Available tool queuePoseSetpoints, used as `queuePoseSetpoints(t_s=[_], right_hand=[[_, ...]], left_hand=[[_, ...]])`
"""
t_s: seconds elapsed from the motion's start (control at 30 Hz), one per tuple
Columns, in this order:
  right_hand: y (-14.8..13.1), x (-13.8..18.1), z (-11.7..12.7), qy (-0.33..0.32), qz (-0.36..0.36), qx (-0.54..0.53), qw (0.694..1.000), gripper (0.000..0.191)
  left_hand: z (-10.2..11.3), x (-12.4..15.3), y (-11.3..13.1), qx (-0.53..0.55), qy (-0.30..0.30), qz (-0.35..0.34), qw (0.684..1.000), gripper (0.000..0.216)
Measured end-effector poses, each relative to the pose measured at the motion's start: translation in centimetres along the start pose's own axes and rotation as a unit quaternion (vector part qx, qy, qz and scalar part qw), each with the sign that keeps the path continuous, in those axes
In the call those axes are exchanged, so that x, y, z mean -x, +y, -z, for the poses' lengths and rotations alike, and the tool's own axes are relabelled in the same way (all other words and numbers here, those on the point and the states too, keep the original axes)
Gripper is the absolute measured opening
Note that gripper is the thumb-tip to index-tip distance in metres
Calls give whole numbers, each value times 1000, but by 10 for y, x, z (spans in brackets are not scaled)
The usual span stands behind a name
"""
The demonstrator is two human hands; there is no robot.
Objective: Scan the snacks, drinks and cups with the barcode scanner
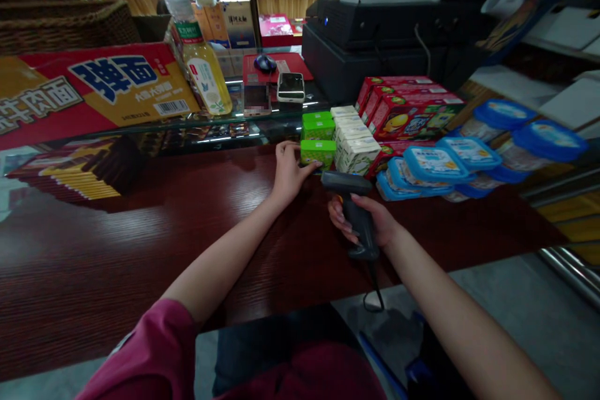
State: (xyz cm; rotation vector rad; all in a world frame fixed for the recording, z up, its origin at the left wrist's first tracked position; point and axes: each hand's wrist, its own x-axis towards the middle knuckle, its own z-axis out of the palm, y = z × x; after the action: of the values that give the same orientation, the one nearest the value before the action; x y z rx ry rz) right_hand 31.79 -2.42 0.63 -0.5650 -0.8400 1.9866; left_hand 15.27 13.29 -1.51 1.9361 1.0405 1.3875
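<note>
My right hand (pixel 363 219) is wrapped round the grip of a dark grey barcode scanner (pixel 360 222), whose head points left just above the counter. A cord hangs from its handle past the counter's front edge. My left hand (pixel 291 169) is closed on a small bright green box (pixel 317 154), thumb at the near right and fingers at the far left. Another green box (pixel 317 125) stands directly behind it. To the right is a row of white drink cartons (pixel 354 140), then red boxes (pixel 405 112) with a fruit picture.
Blue-lidded tubs (pixel 431 164) are stacked on the right. A large noodle carton (pixel 103 90) and a bottle of yellow liquid (pixel 206 72) stand at the back left. Yellow-brown packets (pixel 79 169) lie on the dark wooden counter (pixel 178 231). Black register equipment (pixel 375 50) rises behind.
</note>
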Motion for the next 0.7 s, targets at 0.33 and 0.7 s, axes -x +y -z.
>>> queuePoseSetpoints(t_s=[0.33,0.7], right_hand=[[1,1,1,0,17,-11,1000,36],[-2,-1,-6,21,1,0,1000,33]], left_hand=[[-15,-3,-5,4,25,5,1000,69],[-17,-12,0,-13,-75,101,992,42]])
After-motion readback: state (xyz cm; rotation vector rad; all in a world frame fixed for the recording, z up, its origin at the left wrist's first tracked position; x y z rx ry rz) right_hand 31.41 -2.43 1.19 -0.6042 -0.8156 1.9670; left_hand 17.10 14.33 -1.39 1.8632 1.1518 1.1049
